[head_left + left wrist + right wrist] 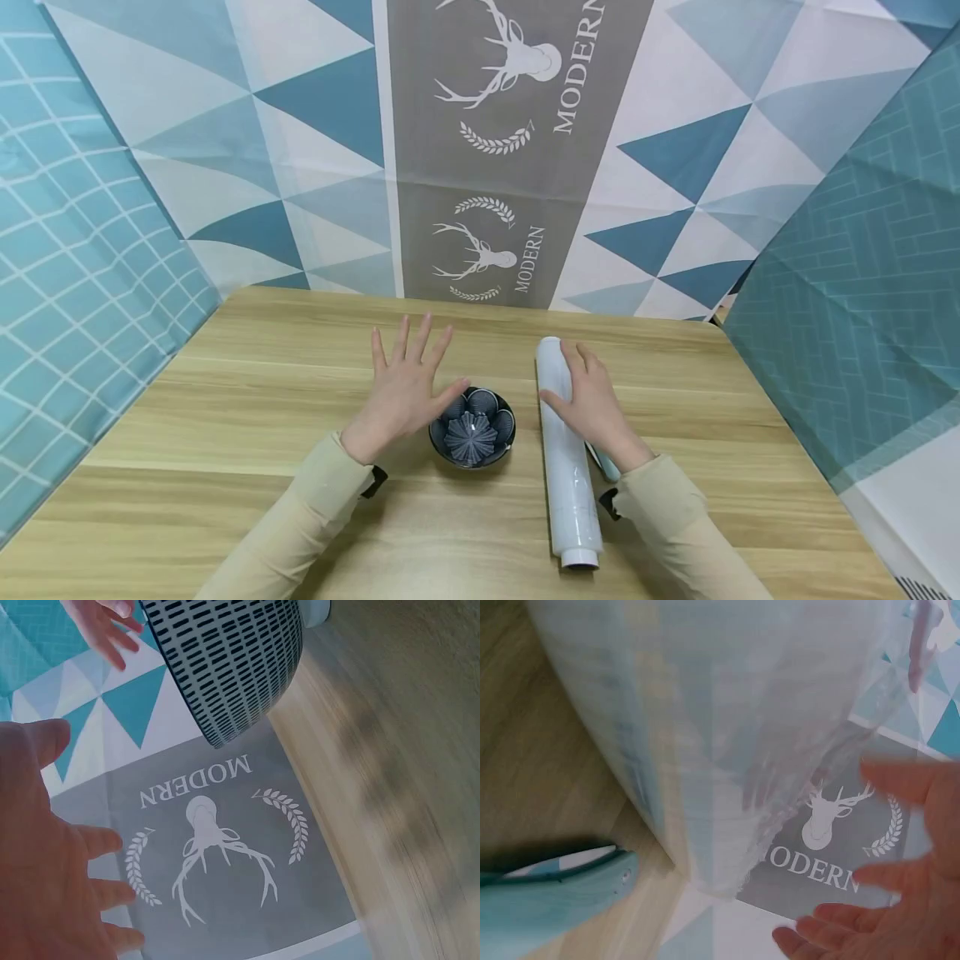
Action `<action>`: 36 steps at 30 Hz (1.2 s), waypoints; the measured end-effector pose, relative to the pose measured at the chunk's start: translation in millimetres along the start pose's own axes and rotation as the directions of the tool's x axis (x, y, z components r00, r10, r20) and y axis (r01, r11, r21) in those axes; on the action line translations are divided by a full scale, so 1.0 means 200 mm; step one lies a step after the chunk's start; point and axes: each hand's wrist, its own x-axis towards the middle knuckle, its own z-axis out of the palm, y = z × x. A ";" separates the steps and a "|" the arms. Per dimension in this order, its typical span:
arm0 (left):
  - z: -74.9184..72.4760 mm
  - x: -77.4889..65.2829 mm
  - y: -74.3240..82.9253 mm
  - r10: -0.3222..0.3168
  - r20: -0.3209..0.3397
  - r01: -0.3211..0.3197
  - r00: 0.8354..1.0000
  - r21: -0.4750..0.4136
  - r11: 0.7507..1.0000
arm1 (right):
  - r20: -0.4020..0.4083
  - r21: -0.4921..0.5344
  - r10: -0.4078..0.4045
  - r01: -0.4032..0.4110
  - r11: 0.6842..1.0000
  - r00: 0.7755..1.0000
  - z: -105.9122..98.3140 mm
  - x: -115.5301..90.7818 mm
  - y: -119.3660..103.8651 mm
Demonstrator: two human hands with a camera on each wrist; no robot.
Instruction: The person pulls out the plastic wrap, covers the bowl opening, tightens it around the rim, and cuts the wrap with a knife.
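A dark blue bowl (472,429) with a patterned inside stands mid-table; its dashed outer wall (232,667) fills the top of the left wrist view. My left hand (405,396) spreads its fingers wide at the bowl's left, thumb overlapping the rim in the head view, holding nothing. To the right lies a long roll of clear plastic wrap (566,475). Over its right side my right hand (592,404) reaches, thumb across the roll and fingers loosely bent. The right wrist view shows those fingers (885,877) apart, not curled round the wrap (697,735).
A teal-handled tool with a shiny strip along it (562,900) lies right of the roll, partly under my right forearm. The wooden table (225,400) ends at a patterned cloth backdrop (480,167), with teal sheets (847,250) at the sides.
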 end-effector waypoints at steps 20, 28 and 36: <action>0.04 0.05 -0.02 0.147 -0.099 -0.150 0.984 -0.026 0.988 | 0.230 -0.160 0.360 -0.329 0.930 0.904 -0.02 -0.01 0.03; 0.04 0.09 -0.02 0.153 -0.105 -0.159 0.983 -0.056 0.986 | 0.300 -0.186 0.359 -0.315 0.931 0.884 -0.01 0.02 0.02; 0.06 0.11 -0.04 0.154 -0.068 -0.159 0.986 -0.071 0.985 | 0.320 -0.133 0.300 -0.271 0.953 0.899 0.01 0.05 0.02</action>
